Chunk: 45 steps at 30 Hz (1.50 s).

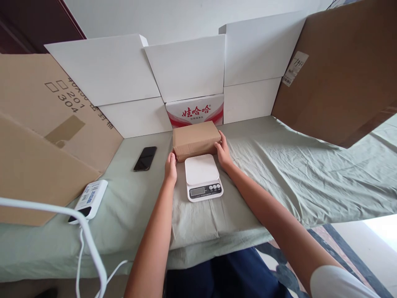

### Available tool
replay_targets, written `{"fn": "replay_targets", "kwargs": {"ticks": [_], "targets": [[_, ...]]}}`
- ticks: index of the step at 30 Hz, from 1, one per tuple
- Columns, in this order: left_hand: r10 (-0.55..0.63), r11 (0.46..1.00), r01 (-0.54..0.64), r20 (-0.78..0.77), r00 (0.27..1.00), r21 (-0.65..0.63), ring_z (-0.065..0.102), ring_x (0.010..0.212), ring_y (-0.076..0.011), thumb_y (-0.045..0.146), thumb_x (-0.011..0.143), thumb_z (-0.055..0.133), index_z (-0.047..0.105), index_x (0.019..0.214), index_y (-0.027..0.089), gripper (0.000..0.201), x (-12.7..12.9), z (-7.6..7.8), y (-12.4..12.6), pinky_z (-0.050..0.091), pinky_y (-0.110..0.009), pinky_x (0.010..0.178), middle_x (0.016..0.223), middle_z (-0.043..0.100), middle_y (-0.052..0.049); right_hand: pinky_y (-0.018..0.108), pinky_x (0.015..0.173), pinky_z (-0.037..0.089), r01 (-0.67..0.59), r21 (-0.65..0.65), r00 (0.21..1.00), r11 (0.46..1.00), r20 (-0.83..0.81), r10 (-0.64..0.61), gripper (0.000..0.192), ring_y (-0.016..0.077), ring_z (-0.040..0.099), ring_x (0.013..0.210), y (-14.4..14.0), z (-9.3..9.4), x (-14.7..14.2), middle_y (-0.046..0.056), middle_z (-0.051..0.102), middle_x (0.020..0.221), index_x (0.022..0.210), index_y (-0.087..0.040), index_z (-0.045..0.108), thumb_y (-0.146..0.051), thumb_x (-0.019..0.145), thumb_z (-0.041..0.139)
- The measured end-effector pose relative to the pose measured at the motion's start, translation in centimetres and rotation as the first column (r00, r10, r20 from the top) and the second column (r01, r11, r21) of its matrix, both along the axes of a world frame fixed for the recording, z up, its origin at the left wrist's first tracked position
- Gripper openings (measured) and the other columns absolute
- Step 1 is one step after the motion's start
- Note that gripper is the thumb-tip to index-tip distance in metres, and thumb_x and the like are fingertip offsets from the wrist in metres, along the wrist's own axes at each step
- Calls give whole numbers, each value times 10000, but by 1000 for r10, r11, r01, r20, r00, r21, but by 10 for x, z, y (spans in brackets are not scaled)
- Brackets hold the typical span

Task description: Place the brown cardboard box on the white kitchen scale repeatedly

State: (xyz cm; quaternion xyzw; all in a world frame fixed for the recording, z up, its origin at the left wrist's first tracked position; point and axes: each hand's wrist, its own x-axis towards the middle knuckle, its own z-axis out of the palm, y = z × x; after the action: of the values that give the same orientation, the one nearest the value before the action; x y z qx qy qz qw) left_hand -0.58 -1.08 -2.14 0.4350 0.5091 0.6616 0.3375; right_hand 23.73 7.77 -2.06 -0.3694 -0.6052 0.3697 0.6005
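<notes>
Single head-worn view, looking forward and down over the green cloth-covered table (pixel 279 182). Close range; white foam panels (pixel 186 66) fill the background.

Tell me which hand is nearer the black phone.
Left. The left hand rests at the brown parcel's left end, close to the phone; the right hand is at the parcel's far end.

Matt cardboard parcel (pixel 195 140), glossy plastic scale (pixel 203 176), wrinkled cloth sheet (pixel 279 174).
</notes>
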Motion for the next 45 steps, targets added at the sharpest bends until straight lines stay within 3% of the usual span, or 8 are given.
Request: {"fn": "replay_targets", "kwargs": {"ticks": [8,14,19,25,30,37,41,45], "targets": [[5,1000,-5,-13,1000,3,540,1485,-315,791,916,542,668,1398,198,775,-1,-1,-1,423,-440,1240,1537,617,-175,551,1309,318,0,-30,1000,1000,3,1,776,322,455,1513,-6,7,-2,137,452,1665,1590,-205,384,-510,898,555],[-5,1000,5,15,1000,-3,525,1497,-326,797,877,591,660,1414,215,795,-1,1,-4,420,-459,1242,1559,600,-167,579,1332,278,-69,-16,995,997,-75,68,949,326,434,1547,-9,10,-4,156,437,1674,1664,-213,198,-607,893,587],[15,998,-11,-53,998,68,523,1498,-319,808,859,604,649,1432,225,819,-3,5,-9,422,-445,1233,1545,608,-163,539,1369,217,-25,95,999,995,-33,29,966,323,267,1643,-18,15,-3,113,304,1755,1658,-244,256,-718,886,594],[18,983,8,-143,990,183,566,1451,-323,761,910,582,620,1471,214,785,3,17,-31,431,-430,1220,1479,653,-156,547,1325,323,-21,191,999,981,28,16,949,346,267,1639,-48,18,6,123,225,1773,1695,-265,175,-723,947,538],[19,976,14,-154,988,215,538,1475,-361,796,889,575,594,1496,170,872,16,25,-66,420,-442,1228,1502,627,-200,552,1339,296,23,223,997,974,72,-40,865,340,263,1643,-89,18,21,93,235,1758,1699,-322,176,-686,987,507],[4,987,16,-121,993,163,482,1516,-401,811,876,585,602,1505,138,921,25,13,-108,400,-492,1248,1548,588,-228,573,1323,319,24,204,999,979,38,-32,799,343,296,1623,-122,20,33,72,284,1732,1689,-366,203,-638,1003,511],[31,990,-20,-75,997,140,464,1528,-404,804,867,606,599,1520,145,927,23,5,-114,379,-510,1261,1577,563,-224,579,1326,290,-6,157,1000,988,25,2,796,355,291,1614,-121,20,32,96,289,1726,1684,-325,236,-618,1002,524],[47,993,-43,-34,998,113,480,1522,-385,800,863,612,582,1541,161,932,21,1,-112,395,-491,1254,1584,563,-207,566,1262,390,-43,101,999,994,27,41,776,352,340,1577,-119,19,30,97,324,1700,1677,-349,249,-630,1000,507]]}}
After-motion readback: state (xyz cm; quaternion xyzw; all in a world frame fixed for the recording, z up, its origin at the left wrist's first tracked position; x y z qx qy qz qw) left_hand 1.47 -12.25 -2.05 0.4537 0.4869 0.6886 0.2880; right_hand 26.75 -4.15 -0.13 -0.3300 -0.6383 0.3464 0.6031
